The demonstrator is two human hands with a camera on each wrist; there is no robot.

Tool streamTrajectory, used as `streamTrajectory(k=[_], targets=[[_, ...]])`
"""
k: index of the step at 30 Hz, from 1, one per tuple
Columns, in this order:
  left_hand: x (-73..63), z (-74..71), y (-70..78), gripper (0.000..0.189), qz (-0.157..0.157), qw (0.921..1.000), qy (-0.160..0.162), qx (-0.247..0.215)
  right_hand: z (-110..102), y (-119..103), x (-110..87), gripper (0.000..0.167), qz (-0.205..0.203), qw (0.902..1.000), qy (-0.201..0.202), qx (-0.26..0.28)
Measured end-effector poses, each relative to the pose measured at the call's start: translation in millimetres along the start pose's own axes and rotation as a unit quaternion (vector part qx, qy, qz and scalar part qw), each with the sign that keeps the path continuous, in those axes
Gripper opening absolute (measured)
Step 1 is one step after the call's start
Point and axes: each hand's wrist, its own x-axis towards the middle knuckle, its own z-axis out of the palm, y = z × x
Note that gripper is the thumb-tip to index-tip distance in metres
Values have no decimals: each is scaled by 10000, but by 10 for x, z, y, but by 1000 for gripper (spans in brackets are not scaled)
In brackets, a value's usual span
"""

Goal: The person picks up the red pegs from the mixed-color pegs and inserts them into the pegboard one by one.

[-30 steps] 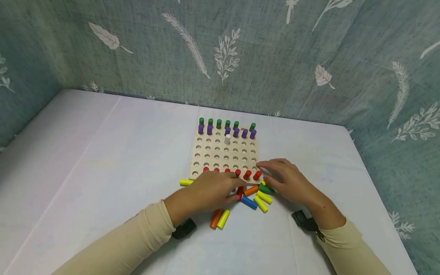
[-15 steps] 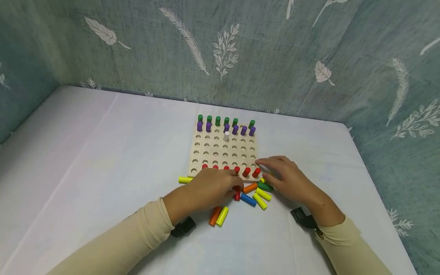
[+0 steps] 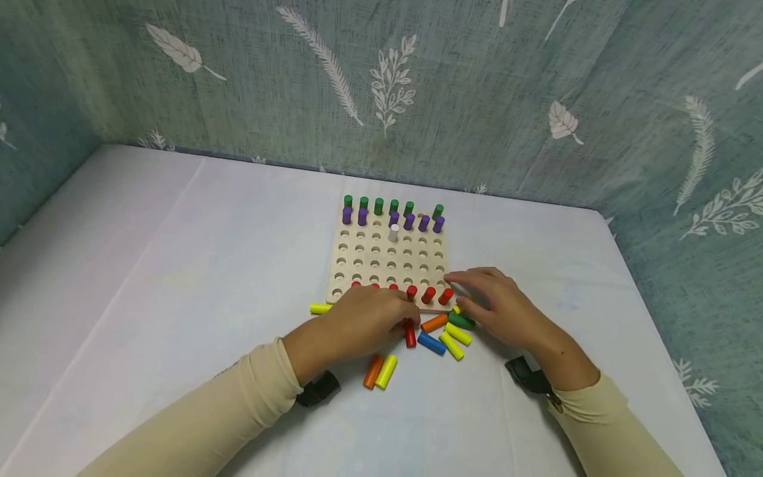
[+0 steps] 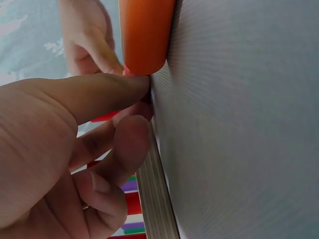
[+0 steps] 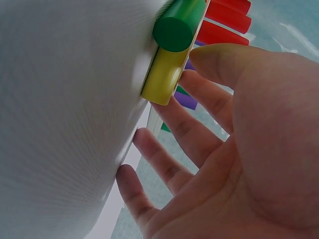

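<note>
In the head view my left hand (image 3: 366,324) is at the front edge of a wooden pegboard (image 3: 374,255), its thumb and fingers pinching the upper end of a red peg (image 3: 410,336) that lies in front of the board. The left wrist view shows that hand's thumb (image 4: 109,97) bent toward the fingers, hiding most of this peg. My right hand (image 3: 497,308) rests at the board's right front corner with fingers spread and holds nothing. In the right wrist view a yellow peg (image 5: 164,77) and a green peg (image 5: 177,30) lie beside its fingertips.
Green, purple and red pegs stand in rows on the board, with one white peg (image 3: 393,232). Loose around its front lie an orange peg (image 3: 434,322), a blue peg (image 3: 432,343) and several yellow ones. Another orange peg (image 3: 373,371) lies nearer. A patterned curtain (image 3: 250,79) backs the white table (image 3: 208,265).
My left fingers have drawn in from stretched out over the red peg to closed at its upper end. The right hand stays at the board's corner. The head view has tilted slightly.
</note>
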Motion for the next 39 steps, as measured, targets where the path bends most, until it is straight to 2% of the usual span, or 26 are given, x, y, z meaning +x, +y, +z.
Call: streamTrajectory(k=[6, 12, 18, 28, 34, 39], targets=[[5, 3, 5, 21, -33, 9998, -179, 50, -2, -1, 4, 45, -19, 10000, -14, -42], [8, -24, 11, 19, 82, 9998, -57, 163, -20, -4, 6, 44, -139, 9998, 129, -96], [-9, -59, 12, 17, -89, 9997, -154, 184, 5, -8, 18, 45, 67, 10000, -31, -20], [-32, -196, 44, 19, -17, 9999, 90, 56, -5, -14, -4, 45, 29, 10000, 45, -27], [-73, -282, 49, 19, -188, 9995, 189, -173, -2, -17, -31, 44, 34, 10000, 66, -41], [-109, -337, 25, 16, -205, 9987, 362, -289, -5, -26, -11, 45, -14, 9999, 106, -17]])
